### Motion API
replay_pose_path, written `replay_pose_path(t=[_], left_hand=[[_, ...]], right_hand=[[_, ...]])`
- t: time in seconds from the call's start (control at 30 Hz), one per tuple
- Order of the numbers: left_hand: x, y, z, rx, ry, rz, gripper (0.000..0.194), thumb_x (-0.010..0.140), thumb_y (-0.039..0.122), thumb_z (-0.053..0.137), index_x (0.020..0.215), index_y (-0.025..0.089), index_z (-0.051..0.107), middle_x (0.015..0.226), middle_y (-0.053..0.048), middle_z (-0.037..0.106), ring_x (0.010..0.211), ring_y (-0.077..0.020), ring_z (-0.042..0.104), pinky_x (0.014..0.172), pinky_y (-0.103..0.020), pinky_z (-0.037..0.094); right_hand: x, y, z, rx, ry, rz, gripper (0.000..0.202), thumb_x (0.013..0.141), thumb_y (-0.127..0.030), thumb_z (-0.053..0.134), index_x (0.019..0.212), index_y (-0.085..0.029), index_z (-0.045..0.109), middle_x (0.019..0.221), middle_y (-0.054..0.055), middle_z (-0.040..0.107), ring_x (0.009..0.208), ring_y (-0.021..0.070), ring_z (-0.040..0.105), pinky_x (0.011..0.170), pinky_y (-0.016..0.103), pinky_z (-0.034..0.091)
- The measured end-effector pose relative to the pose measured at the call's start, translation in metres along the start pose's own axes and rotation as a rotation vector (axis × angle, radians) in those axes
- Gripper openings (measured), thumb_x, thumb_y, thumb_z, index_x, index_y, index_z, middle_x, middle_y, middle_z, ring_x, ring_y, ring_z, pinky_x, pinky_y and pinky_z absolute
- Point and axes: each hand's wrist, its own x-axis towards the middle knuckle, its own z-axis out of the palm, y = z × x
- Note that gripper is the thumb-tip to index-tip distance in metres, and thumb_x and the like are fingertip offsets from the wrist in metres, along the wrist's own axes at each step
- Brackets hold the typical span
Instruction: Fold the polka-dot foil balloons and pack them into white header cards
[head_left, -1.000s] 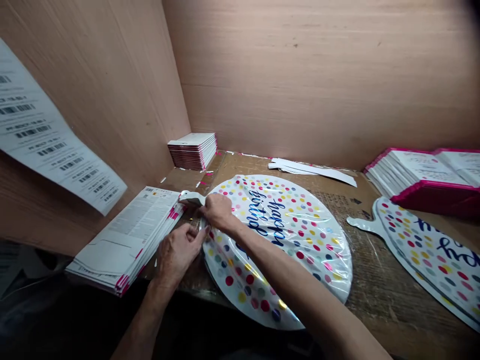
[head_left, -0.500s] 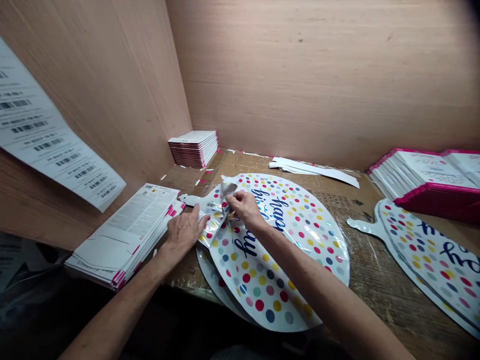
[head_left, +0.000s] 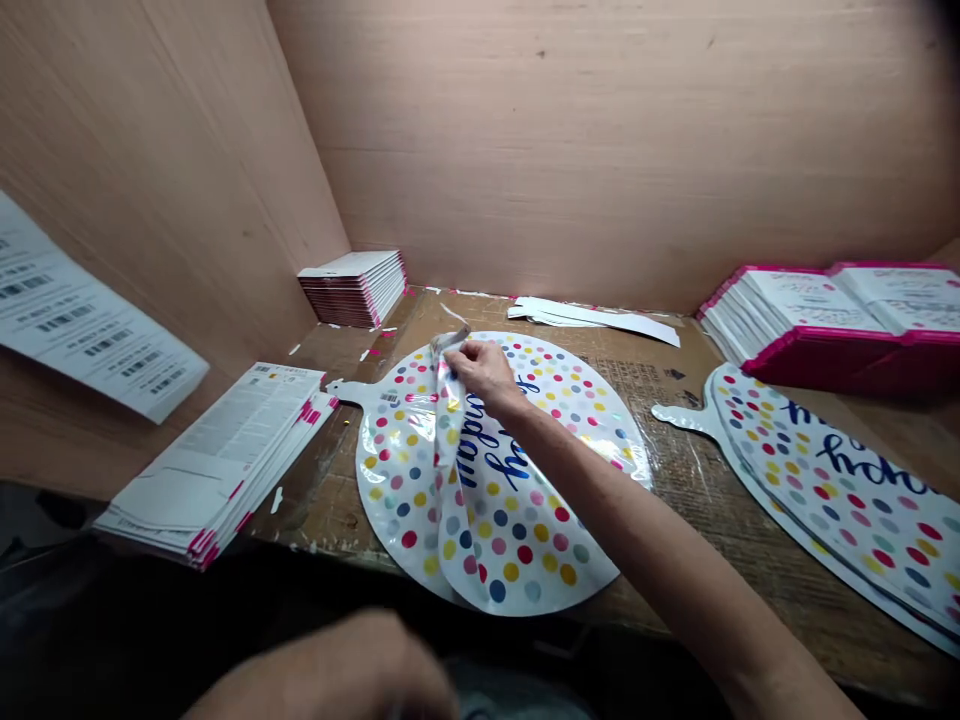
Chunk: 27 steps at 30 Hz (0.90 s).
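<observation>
My right hand (head_left: pixel 484 375) is closed on the bunched, folded edge of a round white foil balloon (head_left: pixel 525 530) with coloured dots and blue lettering. The held edge is lifted and creased toward the right. Beneath it lies another dotted balloon (head_left: pixel 405 490), flat, its white neck pointing left, with a small barcode near the neck. My left hand (head_left: pixel 352 670) is a blur at the bottom edge, away from the balloons; its fingers cannot be made out.
Printed card sleeves (head_left: pixel 217 450) lie at the left, below a hanging barcode sheet (head_left: pixel 82 310). A folded card stack (head_left: pixel 356 285) fills the back corner. White strips (head_left: pixel 600 318) lie along the back. Pink-edged cards (head_left: pixel 825 320) and more dotted balloons (head_left: pixel 847 500) are at the right.
My left hand has left the balloon and dropped to the bottom of the view. My right hand has drawn the folded edge back, uncovering more of the balloon underneath. The view has shifted.
</observation>
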Motion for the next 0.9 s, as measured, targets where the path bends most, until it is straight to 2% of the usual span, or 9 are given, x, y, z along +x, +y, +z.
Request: replay_pose_path(t=[0.07,0.17,0.23,0.33,0.5,0.63,0.73,0.8,0.9], left_hand=[[0.024,0.005,-0.011,-0.060,0.150,0.023,0.024,0.078,0.049,0.065,0.076,0.028,0.076,0.072,-0.001,0.072,0.068,-0.0191,0.065,0.062,-0.025,0.047],[0.071,0.013,-0.017,-0.096,0.585,0.020,0.035,0.086,0.051,0.054,0.077,0.023,0.073,0.072,-0.002,0.072,0.066,-0.0185,0.065,0.057,-0.025,0.047],[0.099,0.021,-0.008,-0.019,0.758,0.073,0.037,0.089,0.050,0.050,0.093,0.021,0.073,0.092,-0.006,0.075,0.084,-0.0221,0.069,0.072,-0.029,0.054],[0.129,0.032,0.022,0.169,0.751,0.197,0.053,0.093,0.051,0.045,0.128,0.014,0.061,0.136,-0.015,0.060,0.130,-0.0302,0.053,0.108,-0.044,0.043],[0.151,0.036,0.081,0.441,0.656,0.116,0.080,0.093,0.062,0.039,0.148,0.003,0.038,0.155,-0.027,0.034,0.146,-0.0424,0.025,0.114,-0.058,0.031],[0.158,0.032,0.115,0.591,0.658,0.044,0.085,0.091,0.066,0.040,0.147,0.003,0.041,0.155,-0.027,0.033,0.144,-0.0460,0.026,0.114,-0.064,0.024],[0.159,0.026,0.124,0.639,0.640,0.057,0.082,0.091,0.064,0.042,0.144,0.003,0.045,0.154,-0.027,0.035,0.144,-0.0454,0.029,0.114,-0.066,0.023],[0.153,0.018,0.124,0.635,0.691,0.069,0.075,0.094,0.059,0.040,0.142,0.002,0.047,0.152,-0.027,0.038,0.144,-0.0423,0.031,0.114,-0.063,0.026],[0.132,0.002,0.120,0.591,0.883,0.014,0.060,0.097,0.049,0.040,0.127,0.000,0.057,0.144,-0.030,0.047,0.144,-0.0412,0.031,0.112,-0.061,0.033]], right_hand=[[-0.009,0.006,-0.022,0.034,0.031,0.017,0.021,0.073,-0.033,0.058,0.060,-0.018,0.051,0.053,-0.005,0.052,0.048,0.0088,0.053,0.045,0.017,0.042],[-0.025,0.015,-0.060,0.041,0.075,0.047,0.026,0.073,-0.041,0.058,0.063,-0.019,0.050,0.056,-0.004,0.053,0.050,0.0097,0.053,0.047,0.019,0.045],[-0.035,0.023,-0.085,0.022,0.123,0.073,0.029,0.073,-0.045,0.059,0.064,-0.019,0.049,0.058,-0.004,0.054,0.052,0.0102,0.054,0.048,0.020,0.047],[-0.049,0.039,-0.118,-0.045,0.196,0.120,0.033,0.074,-0.050,0.059,0.065,-0.020,0.049,0.057,-0.004,0.052,0.050,0.0106,0.051,0.048,0.022,0.045],[-0.071,0.055,-0.159,-0.235,0.308,0.161,0.028,0.077,-0.045,0.062,0.074,-0.017,0.060,0.069,0.004,0.062,0.064,0.0194,0.060,0.059,0.030,0.049],[-0.071,0.038,-0.158,-0.683,0.458,-0.240,0.037,0.092,-0.037,0.052,0.119,-0.013,0.061,0.124,0.018,0.060,0.114,0.0281,0.056,0.095,0.041,0.046],[-0.053,0.029,-0.136,-1.008,0.148,-0.546,0.040,0.102,-0.035,0.038,0.132,-0.014,0.056,0.140,0.016,0.053,0.129,0.0242,0.048,0.109,0.039,0.036],[-0.039,0.037,-0.122,-1.156,-0.080,-0.496,0.040,0.104,-0.034,0.035,0.135,-0.017,0.055,0.144,0.013,0.051,0.134,0.0234,0.043,0.112,0.040,0.031],[-0.022,0.067,-0.113,-1.264,-0.185,-0.324,0.043,0.104,-0.036,0.036,0.140,-0.016,0.051,0.151,0.014,0.045,0.140,0.0287,0.037,0.113,0.048,0.029]])
